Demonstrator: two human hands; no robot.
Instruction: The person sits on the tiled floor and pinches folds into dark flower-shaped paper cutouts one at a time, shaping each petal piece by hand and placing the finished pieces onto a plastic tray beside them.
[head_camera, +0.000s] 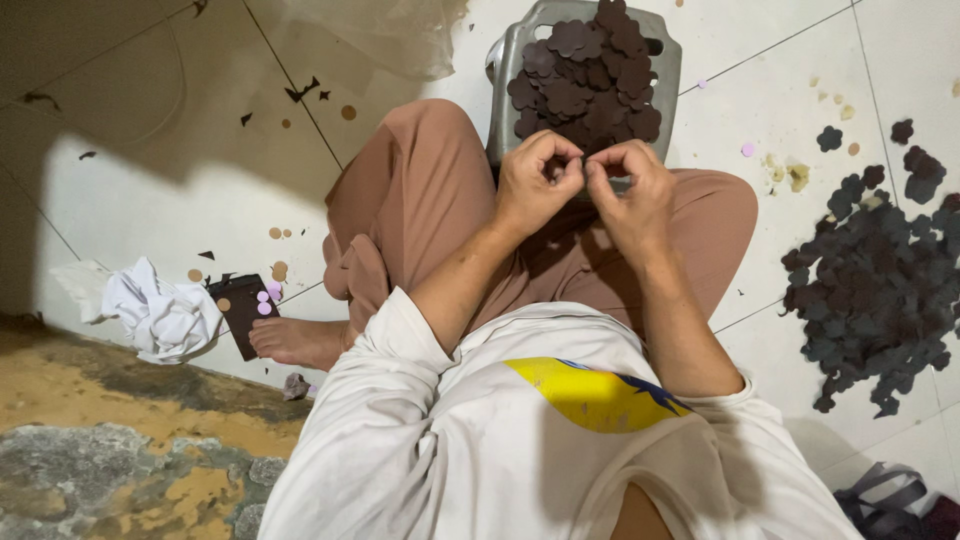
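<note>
Closely bunched, the fingers of the left hand and those of the right hand met tip to tip in front of the person's knees, pinched together on something small that I could barely make out between them. It looked like one of the dark, scalloped flower-shaped cutouts that lay everywhere around, though the piece itself was almost wholly hidden by the fingertips.

Judging by the loose ones nearby, such a cutout would be thin, very light and limp, easy to bend or crease, and probably apt to cling to its neighbours. It seemed best taken by the edge between thumb and forefinger, as both hands were doing, with a gentle pinch and no real squeeze.

Just beyond the hands stood a small grey plastic stool, its seat serving as a tray, heaped with a mound of dark cutouts that nearly covered it. On the tiled floor to the person's right spread a much larger heap of dark cutouts, lying loose with stray pieces scattered about it. To the left, near the bare foot, lay a crumpled white cloth and a dark flat sheet with a few pale punched dots on it.
</note>
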